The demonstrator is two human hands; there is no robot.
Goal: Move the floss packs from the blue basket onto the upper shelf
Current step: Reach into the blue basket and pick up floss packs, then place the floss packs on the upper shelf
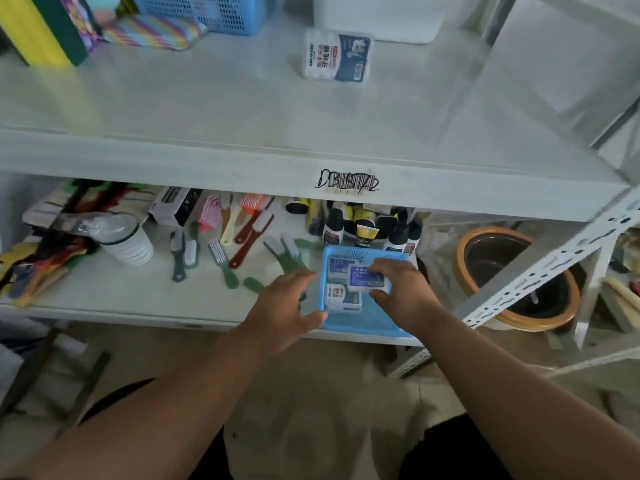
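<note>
A shallow blue basket (360,322) sits at the front right of the lower shelf. My right hand (403,292) grips a white and blue floss pack (367,279) just above the basket. Two more floss packs lie inside it, one at the back left (339,266) and one in the middle (343,298). My left hand (280,306) hovers at the basket's left rim with fingers spread, its thumb touching the rim. Another floss pack (337,57) lies flat on the white upper shelf (207,109), toward the back.
The lower shelf holds brushes and combs (221,244), a plastic cup (126,239) and dark bottles (367,225) behind the basket. A taller blue basket (207,10), sponges and a white box (377,15) stand at the upper shelf's back. A brown pot (512,278) sits right of a perforated post.
</note>
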